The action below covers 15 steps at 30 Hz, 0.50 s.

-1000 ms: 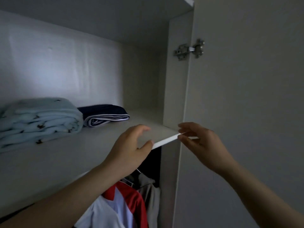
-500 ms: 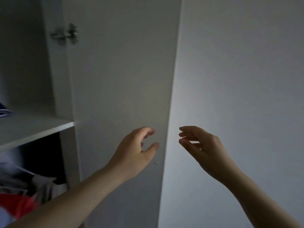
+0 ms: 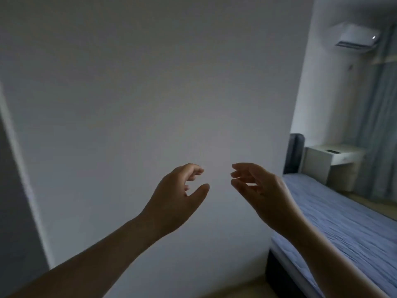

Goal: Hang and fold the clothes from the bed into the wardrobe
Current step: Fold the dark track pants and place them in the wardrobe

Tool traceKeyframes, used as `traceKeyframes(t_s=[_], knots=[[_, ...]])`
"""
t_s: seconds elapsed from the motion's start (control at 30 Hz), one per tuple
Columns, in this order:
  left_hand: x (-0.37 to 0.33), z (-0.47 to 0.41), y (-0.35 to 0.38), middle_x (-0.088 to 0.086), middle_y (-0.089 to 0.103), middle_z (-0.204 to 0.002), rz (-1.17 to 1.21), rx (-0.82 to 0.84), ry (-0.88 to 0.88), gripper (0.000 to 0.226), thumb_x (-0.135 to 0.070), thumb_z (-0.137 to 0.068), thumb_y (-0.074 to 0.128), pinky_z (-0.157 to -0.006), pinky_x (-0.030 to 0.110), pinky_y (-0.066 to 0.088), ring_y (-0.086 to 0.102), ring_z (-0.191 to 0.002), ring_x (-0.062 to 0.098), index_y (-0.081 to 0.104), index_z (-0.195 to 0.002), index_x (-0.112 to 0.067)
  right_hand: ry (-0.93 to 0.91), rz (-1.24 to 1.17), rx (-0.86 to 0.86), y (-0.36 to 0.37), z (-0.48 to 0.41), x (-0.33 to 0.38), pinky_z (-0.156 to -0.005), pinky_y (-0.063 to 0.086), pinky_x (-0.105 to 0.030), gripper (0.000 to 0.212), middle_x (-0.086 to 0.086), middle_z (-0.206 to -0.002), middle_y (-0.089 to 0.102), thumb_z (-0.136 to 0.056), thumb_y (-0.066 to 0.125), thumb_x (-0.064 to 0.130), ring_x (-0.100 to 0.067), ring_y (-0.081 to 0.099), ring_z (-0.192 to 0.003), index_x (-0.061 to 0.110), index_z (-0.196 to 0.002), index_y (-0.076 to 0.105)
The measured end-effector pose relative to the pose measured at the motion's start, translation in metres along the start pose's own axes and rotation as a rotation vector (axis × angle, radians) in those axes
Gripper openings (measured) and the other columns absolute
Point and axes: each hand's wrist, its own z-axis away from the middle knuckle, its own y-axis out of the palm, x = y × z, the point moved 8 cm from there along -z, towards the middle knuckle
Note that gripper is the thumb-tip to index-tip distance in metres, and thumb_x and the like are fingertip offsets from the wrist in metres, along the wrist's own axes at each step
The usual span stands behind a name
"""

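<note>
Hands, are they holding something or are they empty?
Empty. The left hand and right hand hang in the air, fingers loosely curled, nothing in them.

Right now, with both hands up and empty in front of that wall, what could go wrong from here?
1. The left hand and right hand hold nothing, and the visible stretch of bed shows no clothes: a reach made now would likely be blind.
2. The dark base corner of the bed sits low beside the wall, an easy thing to knock when stepping right.
3. The room is dim, so dark garments may be missed.
</note>
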Motion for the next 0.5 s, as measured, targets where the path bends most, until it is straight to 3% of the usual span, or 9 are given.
traceKeyframes(t_s=[0.2,0.3,0.5], knots=[[-0.029,-0.045,0.082,-0.016,0.058,-0.117,0.136,0.145,0.157,0.036,-0.036,-0.089,0.059,-0.083,0.008,0.045,0.055,-0.105,-0.004,0.055,-0.124,-0.026,0.117,0.211,-0.137,-0.076,0.022,-0.042,-0.074,0.047,-0.003,0.040,0.024,-0.100,0.061,-0.084,0.055,0.047,0.015,0.059,-0.094,0.031,-0.121,0.054],[-0.052,-0.067,0.121,-0.014,0.058,-0.119,0.230,0.220,0.243,0.037,-0.035,-0.089,0.059,-0.083,0.009,0.046,0.055,-0.107,-0.002,0.055,-0.124,-0.024,0.191,0.307,-0.214,-0.115,0.034,-0.056,-0.074,0.047,-0.003,0.039,0.018,-0.103,0.063,-0.086,0.058,0.041,0.013,0.060,-0.097,0.026,-0.122,0.057],[-0.108,-0.082,0.213,-0.011,0.057,-0.121,0.419,0.401,0.372,0.037,-0.032,-0.090,0.060,-0.080,0.007,0.045,0.055,-0.107,0.001,0.053,-0.125,-0.023,0.344,0.491,-0.365,-0.196,0.083,-0.071,-0.070,0.048,-0.004,0.044,0.017,-0.099,0.063,-0.082,0.054,0.046,0.013,0.061,-0.093,0.025,-0.120,0.057]])
